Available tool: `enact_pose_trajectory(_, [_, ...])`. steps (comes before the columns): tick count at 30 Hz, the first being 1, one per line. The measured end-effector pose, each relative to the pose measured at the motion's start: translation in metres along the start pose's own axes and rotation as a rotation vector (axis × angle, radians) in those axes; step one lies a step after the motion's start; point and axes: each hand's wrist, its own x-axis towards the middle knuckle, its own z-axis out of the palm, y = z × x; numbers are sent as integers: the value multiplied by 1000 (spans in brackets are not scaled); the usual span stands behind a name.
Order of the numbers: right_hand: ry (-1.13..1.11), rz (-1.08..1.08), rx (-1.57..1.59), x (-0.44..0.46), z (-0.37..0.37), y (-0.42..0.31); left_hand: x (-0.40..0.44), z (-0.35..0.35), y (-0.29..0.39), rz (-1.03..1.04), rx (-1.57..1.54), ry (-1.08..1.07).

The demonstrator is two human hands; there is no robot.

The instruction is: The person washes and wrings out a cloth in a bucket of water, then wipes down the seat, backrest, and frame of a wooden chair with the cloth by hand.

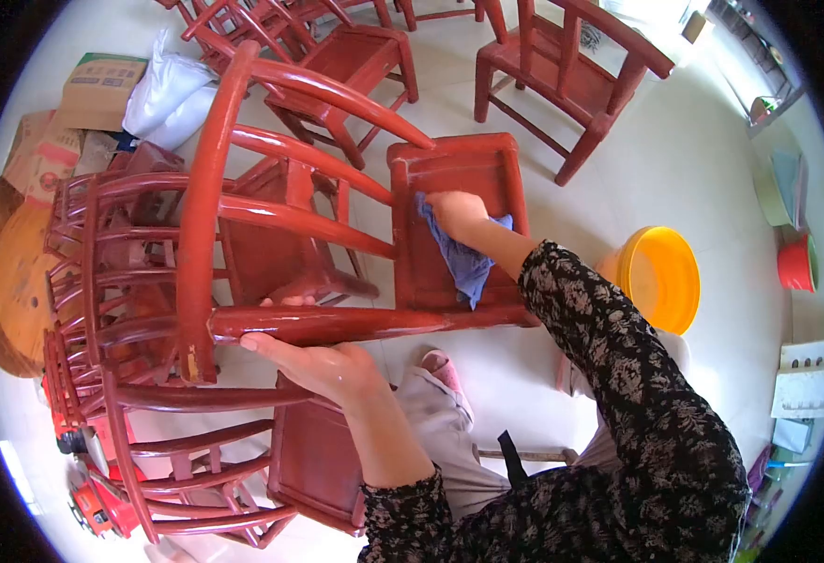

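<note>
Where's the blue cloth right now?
Head view, just right of centre: the blue cloth is under the right hand, against the seat of the red chair the left hand grips, left of the yellow bucket.

Red chair point(309, 223), blue cloth point(469, 268), black floral sleeve point(609, 328)

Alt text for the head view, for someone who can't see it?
A person's right hand holds a blue cloth against a red chair's seat while the left hand holds its backrest. More red chairs stand around, and a yellow bucket stands nearby.
</note>
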Motion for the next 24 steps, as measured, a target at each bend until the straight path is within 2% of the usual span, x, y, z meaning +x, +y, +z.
enact_pose_trajectory(2, [337,193,331,13,3,0,1,1,0,15,-10,0])
enact_pose_trajectory(3, [340,184,326,17,8,-4,1,2,0,3,-19,9])
enact_pose_trajectory(5, [412,-214,428,14,24,-21,0,3,-1,-7,-32,28])
enact_pose_trajectory(6, [412,-221,426,9,19,-30,0,2,-1,-7,-27,23])
enact_pose_trajectory(8, [-17,-215,32,3,10,-40,1,1,-2,-2,-27,17])
enact_pose_trajectory(11, [22,-203,-108,13,10,-23,2,-2,-3,12,-13,-11])
enact_pose_trajectory(12, [119,-164,-64,17,9,-13,2,-2,-3,3,-19,-14])
enact_pose_trajectory(15, [181,250,20,40,2,19,2,-2,-3,-6,-29,-15])
enact_pose_trajectory(17, [369,434,171,48,-9,22,1,-1,-2,-8,-23,-10])
enact_pose_trajectory(18, [369,428,168,53,-10,20,0,1,-2,-1,-11,3])
enact_pose_trajectory(20, [611,268,254,63,-7,16,-2,1,-3,12,1,18])
enact_pose_trajectory(24, [477,173,56,82,17,17,-2,-2,-5,29,51,-3])
